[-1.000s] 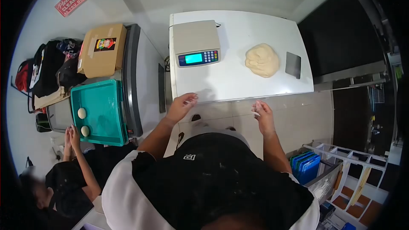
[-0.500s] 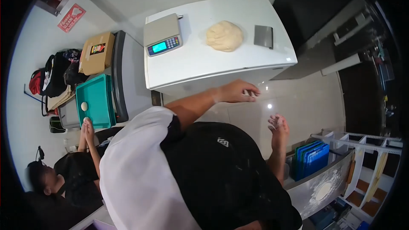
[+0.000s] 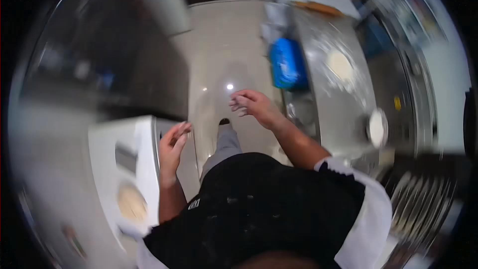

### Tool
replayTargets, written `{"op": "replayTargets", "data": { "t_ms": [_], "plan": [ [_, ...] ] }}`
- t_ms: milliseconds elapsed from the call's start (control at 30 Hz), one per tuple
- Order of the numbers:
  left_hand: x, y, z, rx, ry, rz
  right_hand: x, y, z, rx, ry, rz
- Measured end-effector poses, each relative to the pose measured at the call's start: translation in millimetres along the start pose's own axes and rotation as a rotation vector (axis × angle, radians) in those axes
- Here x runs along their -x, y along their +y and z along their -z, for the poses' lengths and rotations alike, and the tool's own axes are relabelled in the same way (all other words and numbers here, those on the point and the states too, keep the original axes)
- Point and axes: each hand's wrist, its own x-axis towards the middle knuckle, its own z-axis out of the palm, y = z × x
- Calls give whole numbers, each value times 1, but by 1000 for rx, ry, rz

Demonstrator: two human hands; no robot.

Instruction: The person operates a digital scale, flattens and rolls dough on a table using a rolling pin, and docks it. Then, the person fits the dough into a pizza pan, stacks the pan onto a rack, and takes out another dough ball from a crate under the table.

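Note:
Beside the white worktop's edge, my left hand (image 3: 174, 142) hangs in the air with its fingers loosely bent and apart, holding nothing. My right hand (image 3: 253, 107) is over the floor in front of my body, empty too, its fingers half curled and whitened as if by flour. A lump of dough (image 3: 132, 203) lies on the white worktop (image 3: 107, 142) at lower left, with a flat grey scraper (image 3: 126, 158) near it. Neither hand touches anything.
To the right stands a steel table (image 3: 331, 114) with white powder and a round pale piece (image 3: 340, 66) on it. Blue trays (image 3: 289, 64) are beside its left edge. A rack of trays (image 3: 423, 204) is at lower right. Tiled floor (image 3: 219, 35) runs ahead.
My view has swung right, so the white worktop with the dough is now at lower left and the steel table on the right. Both hands remain empty.

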Motion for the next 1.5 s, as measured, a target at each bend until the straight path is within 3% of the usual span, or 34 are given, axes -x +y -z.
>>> {"op": "replayTargets", "data": {
  "t_ms": [167, 333, 500, 600, 667, 700, 833, 933, 1000, 1067, 1100, 1167, 1333, 1500],
  "plan": [
    [-174, -8, -28, -9, -428, -25, -26, -40, 71, 144, 386, 41],
    [-305, 38, -142, -184, -950, -106, -1, -61, 114, 17, 707, 172],
    [-354, 69, -264, -252, -1212, -257, 26, -34, 173, -27, 1003, 271],
    [-365, 46, -324, -224, -1268, -132, 37, -20, 211, -161, 1124, 346],
    [-377, 17, -357, -320, -1341, -62, 42, -23, 245, 114, 1212, 184],
    [-383, 16, -376, -334, -1336, -54, 39, -29, 265, 101, 1202, 183],
    [-402, 7, -449, -932, -1692, -151, 37, -49, 350, 1079, 1175, -321],
    [-421, -28, -520, -1097, -1772, -434, 37, -36, 415, 1170, 1148, -352],
    [-413, -50, -579, -1094, -1647, -619, 40, -22, 438, 1281, 1121, -388],
    [-418, -101, -613, -996, -1422, -1131, 42, -17, 438, 1268, 1084, -410],
    [-430, -121, -622, -992, -1429, -1120, 41, -16, 434, 1268, 1058, -417],
    [-451, -150, -633, -1010, -1665, -1275, 40, -16, 427, 1270, 1010, -427],
    [-462, -142, -644, -761, -1821, -1312, 13, -24, 417, 1284, 1078, -418],
    [-530, -100, -667, -594, -1771, -1240, -25, -103, 411, 1112, 1110, -670]
  ]
}}
